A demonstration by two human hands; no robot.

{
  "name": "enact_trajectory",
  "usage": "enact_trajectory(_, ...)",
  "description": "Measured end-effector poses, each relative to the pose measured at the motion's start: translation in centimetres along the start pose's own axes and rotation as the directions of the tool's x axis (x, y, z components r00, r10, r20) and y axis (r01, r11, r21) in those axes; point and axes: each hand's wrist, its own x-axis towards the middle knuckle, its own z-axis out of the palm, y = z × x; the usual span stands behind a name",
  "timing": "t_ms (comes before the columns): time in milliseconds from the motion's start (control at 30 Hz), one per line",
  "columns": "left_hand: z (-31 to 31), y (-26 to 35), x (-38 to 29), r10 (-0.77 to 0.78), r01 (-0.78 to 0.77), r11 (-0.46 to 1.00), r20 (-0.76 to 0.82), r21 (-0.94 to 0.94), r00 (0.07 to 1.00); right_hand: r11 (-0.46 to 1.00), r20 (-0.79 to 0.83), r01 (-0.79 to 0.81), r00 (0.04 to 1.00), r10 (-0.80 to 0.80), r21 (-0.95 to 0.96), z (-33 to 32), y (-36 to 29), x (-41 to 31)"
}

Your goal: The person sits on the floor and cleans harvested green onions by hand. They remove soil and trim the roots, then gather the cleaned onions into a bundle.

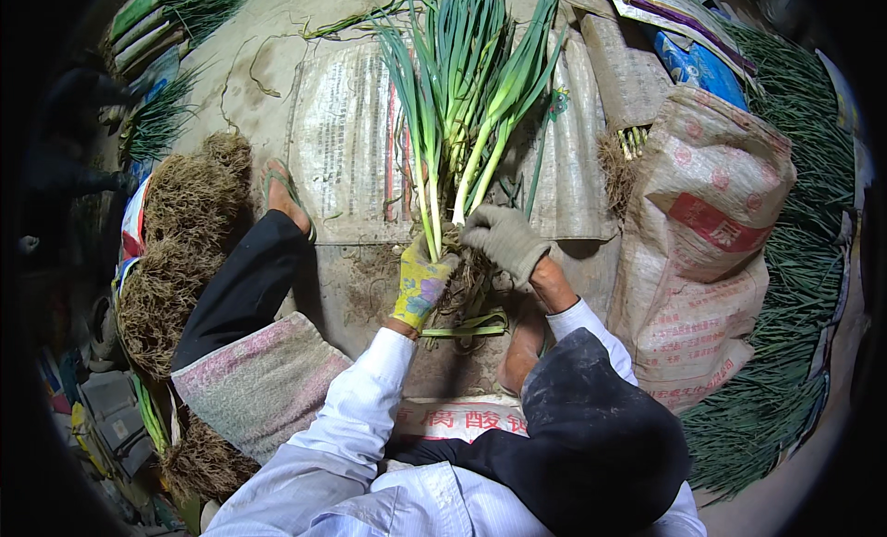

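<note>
My left hand (424, 277), in a yellow floral glove, is closed around the white lower ends of a few scallions (428, 191). Their green leaves point away from me. Beside it, my right hand (507, 240) wears a grey knit glove, its fingers bent at the base of paler, thicker stalks (483, 152); whether it grips them I cannot tell. Behind both hands, a larger bunch of scallions (466, 59) lies on a flattened woven sack (346, 135). Soil and loose roots are scattered under my hands, and peeled leaves (471, 327) lie nearer to me.
Bundles with dense brown roots (194, 211) are stacked at my left. A printed woven sack (707, 260) stands close on my right, with long rows of green leaves (797, 260) beyond it. A towel (260, 381) covers my left knee. My sandalled foot (287, 197) rests by the flattened sack.
</note>
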Motion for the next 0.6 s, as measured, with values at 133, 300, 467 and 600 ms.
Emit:
enact_trajectory(133,-1.5,-1.1,0.7,-0.075,0.073,0.997,-0.104,-0.024,0.992,0.878,0.287,0.003,0.944,-0.16,0.478,-2.1,0.8,-5.0)
enact_trajectory(300,-2.8,-1.5,0.8,-0.163,0.15,0.884,0.01,-0.442,0.987,0.759,0.233,0.037,0.941,-0.246,0.65,-3.5,8.4,-5.6)
enact_trajectory(467,-3.1,-0.3,-0.1,-0.177,0.172,0.917,0.021,-0.359,0.984,0.649,-0.164,-0.451,0.876,0.454,-0.613,-2.8,10.4,-3.6)
enact_trajectory(600,-2.3,0.5,-0.8,-0.18,0.19,0.863,0.066,-0.469,0.981,0.848,-0.237,-0.436,0.895,0.376,-0.301,-3.3,7.6,-1.9)
